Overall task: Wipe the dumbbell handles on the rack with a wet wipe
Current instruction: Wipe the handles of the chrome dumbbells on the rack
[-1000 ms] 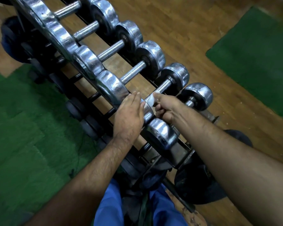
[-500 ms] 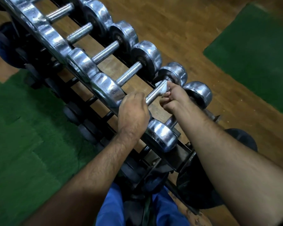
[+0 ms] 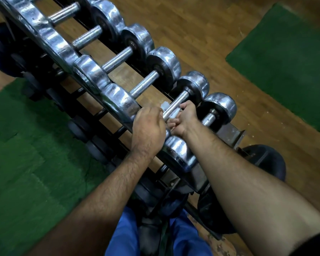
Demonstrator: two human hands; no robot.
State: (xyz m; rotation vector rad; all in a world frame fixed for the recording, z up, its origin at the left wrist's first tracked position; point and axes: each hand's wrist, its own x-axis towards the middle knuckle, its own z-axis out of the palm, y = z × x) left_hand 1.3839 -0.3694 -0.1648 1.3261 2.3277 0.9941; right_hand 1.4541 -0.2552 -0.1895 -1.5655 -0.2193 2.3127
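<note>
Head view, the only one I've got. The rack (image 3: 229, 133) runs from top left down to the middle, chrome dumbbells lying side by side across its rails, so every handle hangs bare between two heads and a hand can get round it.

I'm on the second dumbbell from the near end. My right hand (image 3: 186, 120) is curled round its handle (image 3: 175, 106) from the right, with the wipe (image 3: 165, 106) wrapped under the bar; white scraps show on the far side and just under my fingers. I read that as a grip for rubbing along the bar, wipe trapped between palm and steel.

My left hand (image 3: 149, 126) sits just beside it, over the near head of the same dumbbell. Fingers bent forward toward the bar; whether they clasp the steel or only rest there, I cannot tell from here. My guess: it steadies the weight so it won't roll in its cradle.

Both forearms reach forward from the bottom, the right nearly straight, the left angled in. Hands almost touching.

The nearest dumbbell (image 3: 208, 118) is just right of my right wrist, untouched by either hand. Green mat (image 3: 22, 163) to my left, wooden floor (image 3: 201, 34) beyond the rack.
</note>
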